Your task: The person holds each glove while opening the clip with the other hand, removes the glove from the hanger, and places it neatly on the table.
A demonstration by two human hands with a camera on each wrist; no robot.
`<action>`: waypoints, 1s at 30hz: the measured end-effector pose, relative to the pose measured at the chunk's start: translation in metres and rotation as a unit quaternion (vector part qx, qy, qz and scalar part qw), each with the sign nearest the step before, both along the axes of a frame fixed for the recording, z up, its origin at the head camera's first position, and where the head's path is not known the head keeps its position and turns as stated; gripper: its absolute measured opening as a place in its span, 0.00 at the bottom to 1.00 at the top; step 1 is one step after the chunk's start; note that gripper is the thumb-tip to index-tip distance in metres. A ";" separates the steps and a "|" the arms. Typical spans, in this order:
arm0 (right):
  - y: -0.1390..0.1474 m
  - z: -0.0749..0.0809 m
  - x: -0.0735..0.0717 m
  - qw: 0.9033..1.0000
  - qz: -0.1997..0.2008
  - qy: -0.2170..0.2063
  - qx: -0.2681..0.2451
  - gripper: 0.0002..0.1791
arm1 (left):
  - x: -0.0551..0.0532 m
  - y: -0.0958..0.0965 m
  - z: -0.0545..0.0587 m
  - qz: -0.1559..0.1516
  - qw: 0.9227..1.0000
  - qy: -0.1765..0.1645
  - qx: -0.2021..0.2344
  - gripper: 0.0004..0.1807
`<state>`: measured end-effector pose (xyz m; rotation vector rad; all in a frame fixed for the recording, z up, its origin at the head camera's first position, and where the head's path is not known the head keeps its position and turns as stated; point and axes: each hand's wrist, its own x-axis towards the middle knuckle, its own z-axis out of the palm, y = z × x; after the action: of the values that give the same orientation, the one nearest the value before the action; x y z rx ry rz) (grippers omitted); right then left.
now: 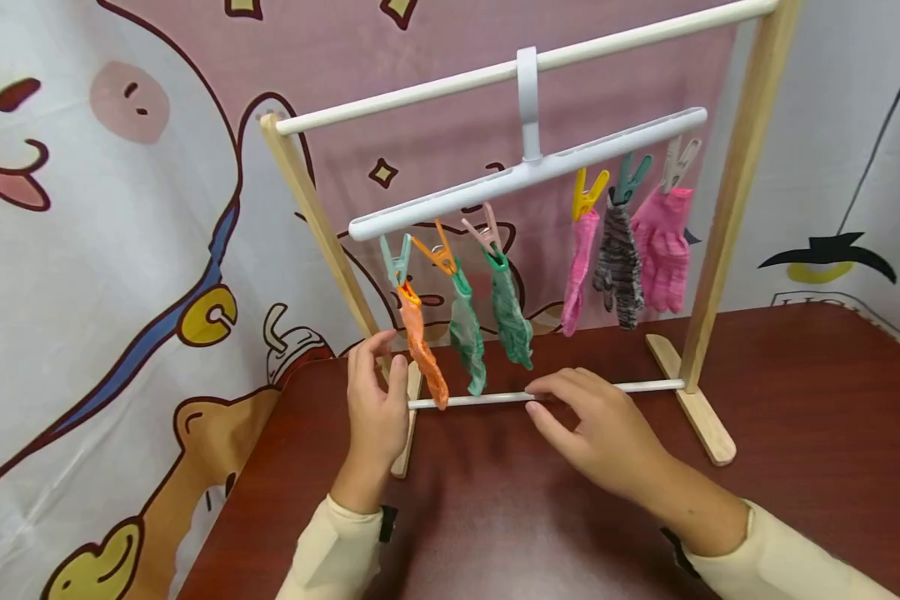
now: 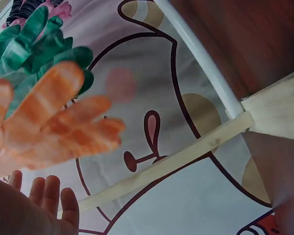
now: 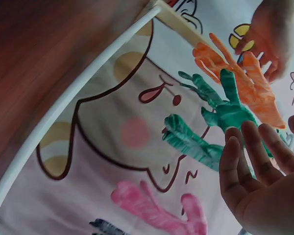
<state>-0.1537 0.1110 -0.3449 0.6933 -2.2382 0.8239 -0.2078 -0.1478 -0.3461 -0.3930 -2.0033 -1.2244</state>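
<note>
The left hand [image 1: 376, 408], loose and empty, is just beside the hanging orange glove [image 1: 422, 348]; the right hand [image 1: 603, 429], also relaxed, is near the green gloves [image 1: 512, 321].

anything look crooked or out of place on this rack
The white hanger looks askew: in the head view it slopes more steeply than the top rod above it, so it's tilted or turned; I can't tell which.

Can't see left hand [image 2: 29, 215] or orange glove [image 2: 49, 139] whole, cropped in left wrist view. Same for dark glove [image 3: 109, 227], right wrist view.
</note>
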 end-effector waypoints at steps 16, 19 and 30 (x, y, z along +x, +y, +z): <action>-0.045 0.011 -0.007 0.993 0.073 -0.061 -0.070 0.08 | 0.006 0.009 -0.006 -0.030 0.999 0.024 0.024 0.16; -0.050 0.010 -0.009 0.991 0.079 -0.070 -0.080 0.11 | 0.008 0.011 -0.009 -0.041 0.998 0.049 0.020 0.16; -0.060 0.008 -0.017 0.987 0.103 -0.079 -0.094 0.22 | 0.010 0.018 -0.008 -0.052 0.996 0.072 0.008 0.16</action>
<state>-0.1707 0.0508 -0.3367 0.8011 -2.2146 1.2119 -0.1976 -0.1295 -0.3539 -0.5675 -1.8687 -1.2398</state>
